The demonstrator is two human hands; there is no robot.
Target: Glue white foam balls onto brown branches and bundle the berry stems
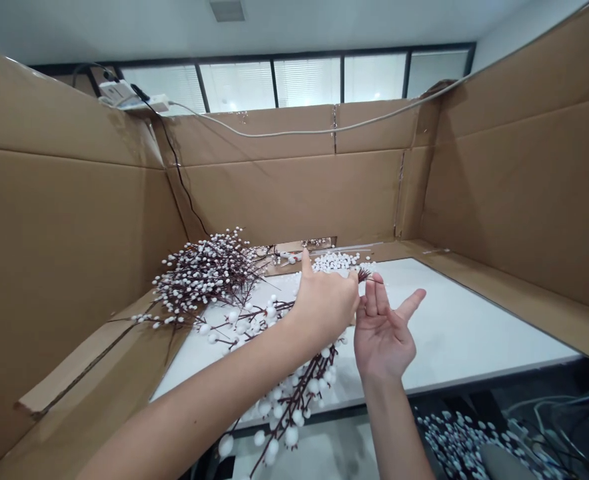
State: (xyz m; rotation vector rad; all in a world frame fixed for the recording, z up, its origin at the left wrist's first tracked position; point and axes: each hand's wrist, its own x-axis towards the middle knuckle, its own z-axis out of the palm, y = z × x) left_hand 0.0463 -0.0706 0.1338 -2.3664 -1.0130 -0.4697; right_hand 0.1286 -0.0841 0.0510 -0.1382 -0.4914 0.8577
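Note:
My left hand [327, 303] is closed around a bunch of white berry branches [302, 393]. Their brown stem ends [364, 275] stick out on the right of the fist, while the berry-covered parts hang down toward me, partly behind my forearm. The index finger of that hand points away from the bunch. Just to the right, my right hand [385, 333] is open, palm up and fingers spread. Its fingertips are close to the stem ends; whether they touch is hard to tell. Both hands are over a white board [464, 320].
A large heap of berry branches [207, 270] lies at the left. Loose white berries [337, 261] are scattered at the back of the board. Cardboard walls [284, 193] enclose three sides, with a white cable [274, 135] strung across. More berry branches [467, 440] are below the board at lower right.

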